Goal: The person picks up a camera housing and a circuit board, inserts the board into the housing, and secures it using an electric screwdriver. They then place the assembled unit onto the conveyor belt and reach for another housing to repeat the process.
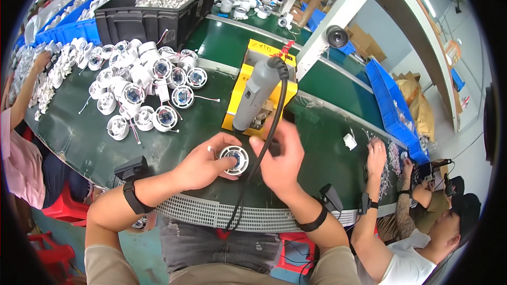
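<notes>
My left hand (203, 161) is closed round a white round plastic housing (243, 154) with a small blue circuit board inside, its thumb over the board. My right hand (284, 155), slightly blurred, is just to its right, thumb and curved fingers apart, and I see nothing held in it. A black cable (268, 150) crosses in front of this hand. It runs down from a grey electric screwdriver (256, 95), which hangs tilted above the bench. Behind the tool stands a yellow box (259, 47), with small parts at its front opening.
A heap of similar white housings (137, 82) with wires lies left on the green bench (74, 132). A black crate (158, 18) of white parts stands behind. A small white part (349, 141) lies at right, near a co-worker's hand (376, 158). A blue tray (391, 105) is beyond.
</notes>
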Motion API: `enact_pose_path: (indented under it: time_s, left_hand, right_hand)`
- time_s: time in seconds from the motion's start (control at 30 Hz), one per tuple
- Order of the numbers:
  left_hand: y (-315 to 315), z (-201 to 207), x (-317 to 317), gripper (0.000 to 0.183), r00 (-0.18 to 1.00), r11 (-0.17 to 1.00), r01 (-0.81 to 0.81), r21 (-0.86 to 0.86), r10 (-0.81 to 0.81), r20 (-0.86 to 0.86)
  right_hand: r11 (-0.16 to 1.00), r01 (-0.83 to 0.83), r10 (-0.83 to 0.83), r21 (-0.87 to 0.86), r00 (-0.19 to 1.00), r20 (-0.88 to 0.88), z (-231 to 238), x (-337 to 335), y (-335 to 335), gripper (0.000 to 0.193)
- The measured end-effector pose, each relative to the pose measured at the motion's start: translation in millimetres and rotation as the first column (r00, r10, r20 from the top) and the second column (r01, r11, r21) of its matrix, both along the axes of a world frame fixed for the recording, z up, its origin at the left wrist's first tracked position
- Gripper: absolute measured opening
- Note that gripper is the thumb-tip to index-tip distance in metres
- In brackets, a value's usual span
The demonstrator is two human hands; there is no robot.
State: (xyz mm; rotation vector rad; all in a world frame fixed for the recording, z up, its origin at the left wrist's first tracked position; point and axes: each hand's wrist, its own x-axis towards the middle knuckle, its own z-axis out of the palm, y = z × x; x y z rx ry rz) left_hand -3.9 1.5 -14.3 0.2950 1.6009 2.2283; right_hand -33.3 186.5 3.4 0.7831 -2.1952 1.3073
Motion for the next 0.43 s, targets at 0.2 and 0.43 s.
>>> enact_pose_path:
  time_s: [0.2,0.43]
  left_hand:
    - [-6,-11,-9,0.037,0.991,0.989,0.005,-0.146,0.015,0.136]
    - [-9,-7,-14,0.039,0.983,0.975,0.042,-0.217,-0.001,0.185]
  right_hand:
    - [0.995,-0.034,0.061,-0.097,0.955,0.291,34,-24,-46,0.061]
    - [0.766,-0.099,0.095,-0.635,0.995,-0.040,45,-59,-39,0.058]
